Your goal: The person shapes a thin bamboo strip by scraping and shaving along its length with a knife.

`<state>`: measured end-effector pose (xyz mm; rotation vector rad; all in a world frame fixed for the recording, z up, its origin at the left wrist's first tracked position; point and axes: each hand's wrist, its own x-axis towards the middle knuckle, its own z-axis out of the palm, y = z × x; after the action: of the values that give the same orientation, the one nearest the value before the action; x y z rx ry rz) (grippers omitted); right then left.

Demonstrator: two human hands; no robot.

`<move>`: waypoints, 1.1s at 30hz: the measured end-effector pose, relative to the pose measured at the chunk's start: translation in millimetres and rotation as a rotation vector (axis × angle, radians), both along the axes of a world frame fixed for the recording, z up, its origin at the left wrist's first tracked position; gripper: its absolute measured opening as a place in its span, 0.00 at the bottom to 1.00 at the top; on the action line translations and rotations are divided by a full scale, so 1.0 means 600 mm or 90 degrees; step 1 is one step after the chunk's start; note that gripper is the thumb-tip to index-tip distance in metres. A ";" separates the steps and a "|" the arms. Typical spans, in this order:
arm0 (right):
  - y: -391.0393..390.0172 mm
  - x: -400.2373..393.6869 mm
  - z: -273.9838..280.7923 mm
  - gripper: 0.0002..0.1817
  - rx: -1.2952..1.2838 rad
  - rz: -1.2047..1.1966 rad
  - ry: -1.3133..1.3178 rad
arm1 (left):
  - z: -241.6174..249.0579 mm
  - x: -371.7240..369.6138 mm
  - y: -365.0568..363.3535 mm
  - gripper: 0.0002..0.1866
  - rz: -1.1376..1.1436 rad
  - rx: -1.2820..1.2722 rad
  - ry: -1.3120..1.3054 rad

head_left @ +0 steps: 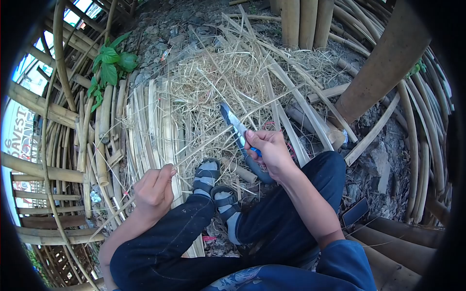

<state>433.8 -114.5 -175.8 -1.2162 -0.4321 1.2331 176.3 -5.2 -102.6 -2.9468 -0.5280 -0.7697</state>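
Observation:
My right hand (272,153) is closed round the blue handle of a knife (239,125), whose blade points up and away from me. My left hand (154,191) pinches a thin bamboo strip (201,147) in front of my left knee. From there the strip slants up to the right, crossing the blade in this view, and its other end trails down to the left past my wrist. Behind the knife curves a dark, hose-like band (253,166), partly hidden by my right hand. My sandalled feet rest just below, among the shavings.
A heap of bamboo shavings (213,80) spreads ahead of my feet. Split bamboo lengths (154,123) lie at left, and longer slats (303,109) at right. A thick bamboo post (383,60) leans at upper right. A dark phone-like slab (355,212) lies beside my right knee.

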 end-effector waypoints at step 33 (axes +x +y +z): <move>-0.017 0.049 0.024 0.18 -0.023 -0.016 -0.019 | 0.006 0.003 -0.003 0.14 -0.012 0.010 -0.008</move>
<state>463.0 -124.5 -161.3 -1.2690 -0.4170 1.2066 178.2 -6.8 -98.8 -2.9377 -0.4941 -0.7919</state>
